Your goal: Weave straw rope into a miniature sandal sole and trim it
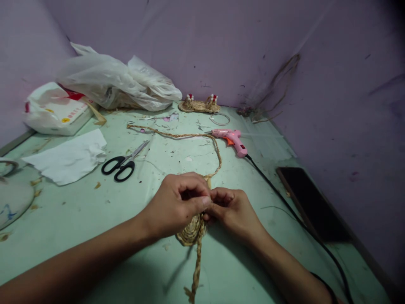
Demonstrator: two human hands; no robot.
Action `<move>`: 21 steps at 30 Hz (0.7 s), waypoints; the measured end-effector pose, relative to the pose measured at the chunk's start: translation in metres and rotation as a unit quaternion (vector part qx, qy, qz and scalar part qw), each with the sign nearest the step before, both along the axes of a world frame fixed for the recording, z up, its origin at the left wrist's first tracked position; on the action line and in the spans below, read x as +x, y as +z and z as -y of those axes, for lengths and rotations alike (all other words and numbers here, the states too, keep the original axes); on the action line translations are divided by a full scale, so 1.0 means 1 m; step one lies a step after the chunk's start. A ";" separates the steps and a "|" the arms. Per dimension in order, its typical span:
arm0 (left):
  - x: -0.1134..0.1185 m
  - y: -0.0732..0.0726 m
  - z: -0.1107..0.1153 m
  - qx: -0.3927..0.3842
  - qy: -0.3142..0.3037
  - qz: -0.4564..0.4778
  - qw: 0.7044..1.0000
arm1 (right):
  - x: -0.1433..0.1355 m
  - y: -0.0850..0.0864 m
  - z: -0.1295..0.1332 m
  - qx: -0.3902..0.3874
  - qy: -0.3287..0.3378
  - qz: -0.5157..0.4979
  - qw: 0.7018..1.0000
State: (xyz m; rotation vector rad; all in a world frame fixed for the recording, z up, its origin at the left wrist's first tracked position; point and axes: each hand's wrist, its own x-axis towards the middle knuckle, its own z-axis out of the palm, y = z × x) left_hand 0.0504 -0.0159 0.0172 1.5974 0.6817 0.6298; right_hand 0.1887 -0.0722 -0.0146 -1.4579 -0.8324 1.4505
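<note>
In the head view, my left hand (185, 204) and my right hand (236, 211) meet over a coiled, woven straw piece (189, 232). Left thumb and forefinger are pinched together; whatever lies between them is too small to make out. My right fingers are closed at the straw piece's right edge, against my left fingertips. A braided straw cord (197, 264) crosses the piece and trails toward me. Another length of straw braid (219, 156) runs out beyond my hands and bends left across the table. Much of the straw piece is hidden beneath my hands.
A pink glue gun (232, 139) with a black cable (284, 202) lies right of centre, near a phone (311, 204). Black-handled scissors (125, 162) and white paper (69, 158) are left. Plastic bags (117, 80) and a beaded straw item (199, 106) sit by the wall.
</note>
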 end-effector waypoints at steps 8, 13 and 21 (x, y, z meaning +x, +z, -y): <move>-0.005 -0.012 -0.008 -0.026 0.113 -0.194 0.974 | -0.001 -0.006 0.001 -0.004 -0.018 -0.032 0.999; -0.016 -0.009 -0.018 0.262 0.171 -0.428 0.848 | 0.004 -0.001 0.006 0.085 0.000 0.016 0.996; -0.021 0.010 -0.027 0.387 0.261 -0.275 0.841 | 0.015 0.015 0.006 0.108 -0.100 -0.124 0.981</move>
